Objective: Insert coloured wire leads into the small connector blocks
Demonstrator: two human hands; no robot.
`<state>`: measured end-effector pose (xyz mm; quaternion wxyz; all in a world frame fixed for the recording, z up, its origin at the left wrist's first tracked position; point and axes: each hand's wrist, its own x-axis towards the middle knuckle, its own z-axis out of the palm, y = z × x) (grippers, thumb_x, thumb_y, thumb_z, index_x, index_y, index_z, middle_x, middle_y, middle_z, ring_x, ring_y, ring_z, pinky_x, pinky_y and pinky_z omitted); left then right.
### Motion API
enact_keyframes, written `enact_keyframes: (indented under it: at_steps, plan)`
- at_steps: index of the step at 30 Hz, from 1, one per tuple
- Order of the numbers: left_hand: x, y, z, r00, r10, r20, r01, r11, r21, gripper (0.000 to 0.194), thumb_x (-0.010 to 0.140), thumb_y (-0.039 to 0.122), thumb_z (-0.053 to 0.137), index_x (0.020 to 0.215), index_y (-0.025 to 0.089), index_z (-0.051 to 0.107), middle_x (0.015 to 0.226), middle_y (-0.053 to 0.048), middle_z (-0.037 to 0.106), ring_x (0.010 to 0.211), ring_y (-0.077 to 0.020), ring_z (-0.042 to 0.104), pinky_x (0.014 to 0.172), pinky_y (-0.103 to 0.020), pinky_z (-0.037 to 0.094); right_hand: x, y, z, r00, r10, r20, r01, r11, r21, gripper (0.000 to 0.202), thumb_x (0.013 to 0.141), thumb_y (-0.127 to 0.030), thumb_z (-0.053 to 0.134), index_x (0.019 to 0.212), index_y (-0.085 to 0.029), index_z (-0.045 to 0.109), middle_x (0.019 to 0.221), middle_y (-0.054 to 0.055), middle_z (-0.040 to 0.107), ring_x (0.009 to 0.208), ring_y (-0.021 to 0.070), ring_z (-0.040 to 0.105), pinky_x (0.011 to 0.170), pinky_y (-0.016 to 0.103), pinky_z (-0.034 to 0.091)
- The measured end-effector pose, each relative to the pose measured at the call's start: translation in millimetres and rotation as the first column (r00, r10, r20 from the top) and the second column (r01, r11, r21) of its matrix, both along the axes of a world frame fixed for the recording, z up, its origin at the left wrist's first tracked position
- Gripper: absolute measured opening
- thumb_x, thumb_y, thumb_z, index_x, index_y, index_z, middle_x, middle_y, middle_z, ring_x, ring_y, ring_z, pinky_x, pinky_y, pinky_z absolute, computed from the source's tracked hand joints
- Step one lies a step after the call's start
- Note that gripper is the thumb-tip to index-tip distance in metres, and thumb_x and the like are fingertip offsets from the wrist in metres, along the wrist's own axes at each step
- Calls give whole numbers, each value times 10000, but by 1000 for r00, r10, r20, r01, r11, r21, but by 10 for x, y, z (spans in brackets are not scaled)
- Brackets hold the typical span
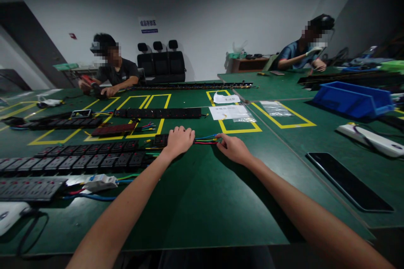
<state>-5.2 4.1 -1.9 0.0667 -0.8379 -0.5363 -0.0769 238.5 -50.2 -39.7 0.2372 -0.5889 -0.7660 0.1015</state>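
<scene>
My left hand (180,141) is closed over a short black socket module (160,140) on the green table. Blue, green and red wires (205,140) run from the module to the right. At their far end my right hand (232,147) pinches the wire ends between thumb and index finger. Left of my left hand lie rows of black socket strips (94,160), and a long black strip (160,113) lies beyond both hands.
A blue bin (353,98), a white device (370,139) and a black phone (349,180) are on the right. Papers (227,112) and yellow tape outlines lie beyond my hands. One person (116,71) works at back left, another (295,56) at back right.
</scene>
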Motion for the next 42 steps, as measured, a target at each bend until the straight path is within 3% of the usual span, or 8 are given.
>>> enact_keyframes:
  at_steps: [19, 42]
  plan:
    - [16, -32, 8, 1000, 16, -23, -16, 1000, 25, 534, 1087, 438, 235, 1119, 167, 694, 1161, -171, 667, 1065, -308, 598, 893, -432, 450, 4, -9, 25, 999, 4, 39, -3, 1000, -13, 212, 943, -266, 545, 1089, -226, 693, 719, -3, 665, 632, 158, 569, 580, 260, 275]
    - [18, -26, -20, 1000, 25, 1, -25, 1000, 14, 532, 1082, 435, 240, 1143, 167, 696, 1188, -186, 659, 1106, -333, 585, 918, -467, 441, 12, -2, 11, 999, -2, 50, 2, 1000, -12, 214, 945, -273, 540, 1087, -230, 694, 773, 13, 700, 681, 172, 604, 592, 259, 295]
